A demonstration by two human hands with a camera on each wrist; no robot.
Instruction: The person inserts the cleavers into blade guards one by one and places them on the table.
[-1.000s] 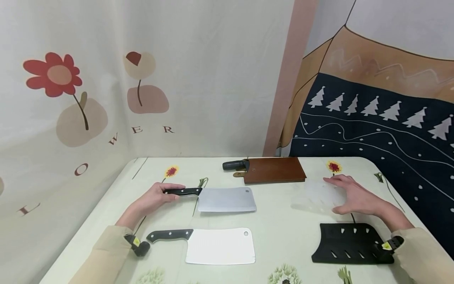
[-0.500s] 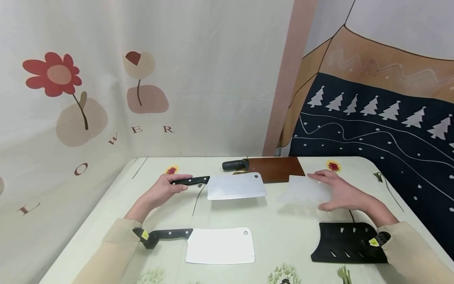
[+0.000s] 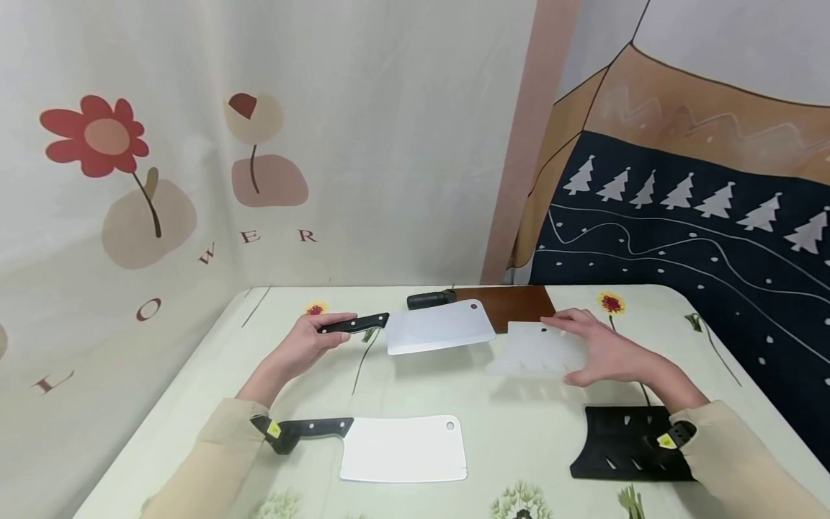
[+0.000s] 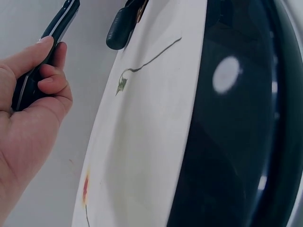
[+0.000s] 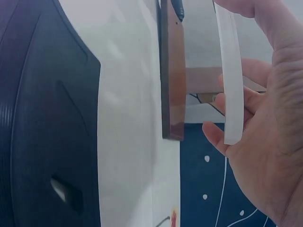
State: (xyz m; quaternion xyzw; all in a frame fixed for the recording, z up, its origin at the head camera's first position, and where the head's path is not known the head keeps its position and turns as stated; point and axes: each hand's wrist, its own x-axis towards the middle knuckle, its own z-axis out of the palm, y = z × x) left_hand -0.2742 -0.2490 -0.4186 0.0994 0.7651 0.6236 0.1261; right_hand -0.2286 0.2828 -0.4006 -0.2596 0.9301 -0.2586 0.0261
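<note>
My left hand [image 3: 300, 351] grips the black riveted handle of a cleaver [image 3: 439, 328], its broad blade raised off the table and pointing right. In the left wrist view the thumb and curled fingers wrap that handle [image 4: 29, 87]. My right hand [image 3: 609, 352] holds a translucent white blade guard [image 3: 534, 352] between thumb and fingers along its long edges. The guard's narrow edge faces the right wrist camera. Its left end lies just right of the blade's tip, with a small gap between them in the head view.
A second cleaver [image 3: 402, 448] lies flat at the front. To its right is a black slotted blade guard [image 3: 625, 443], partly under my right wrist camera. At the back, a brown leather sheath [image 3: 512, 303] sits by a black handle [image 3: 430, 300], partly hidden by the raised blade.
My left hand has lifted the cleaver and shifted it right and away from me. The right hand has carried the translucent guard left, toward the blade.
</note>
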